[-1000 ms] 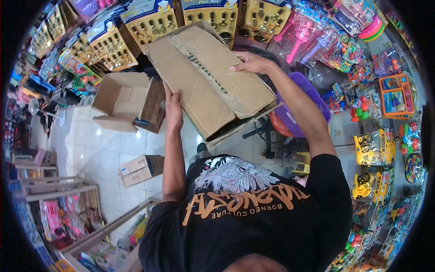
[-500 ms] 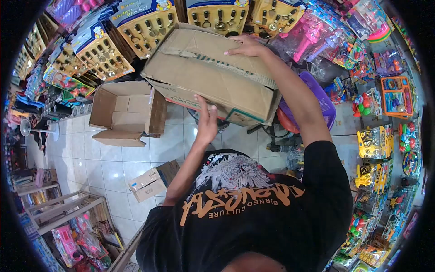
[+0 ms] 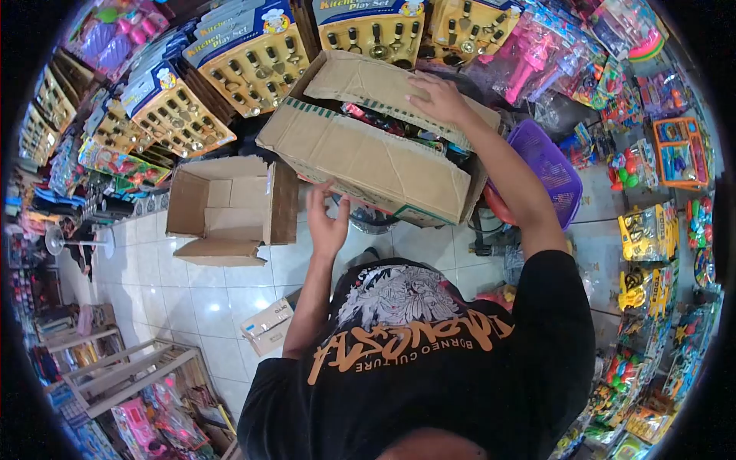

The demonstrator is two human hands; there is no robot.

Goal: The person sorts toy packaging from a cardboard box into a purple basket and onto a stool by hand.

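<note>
A large cardboard box [image 3: 376, 165] lies in front of me, its top flaps parted along the middle. Colourful packaged items [image 3: 376, 117] show through the gap. My right hand [image 3: 438, 101] rests on the far flap [image 3: 368, 83] with its fingers spread. At the near side of the box is my left hand [image 3: 328, 222], fingers apart and fingertips right at the lower edge. To its left, a smaller cardboard box [image 3: 230, 203] stands with its top side gaping. Below that, a small flattened-looking carton [image 3: 268, 326] is on the floor, partly behind my left forearm.
Kitchen play sets [image 3: 253, 65] on cards line the back. A purple basket [image 3: 548, 172] stands right of the large box, beside bagged toys [image 3: 529, 61]. Yellow toy tool packs [image 3: 648, 234] hang along the right. A wooden rack [image 3: 130, 376] is at lower left on the tiled floor [image 3: 207, 307].
The flaps have come apart, exposing the contents. My right hand has shifted slightly right and down with the far flap; my left hand has moved left and down, off the box's top.
</note>
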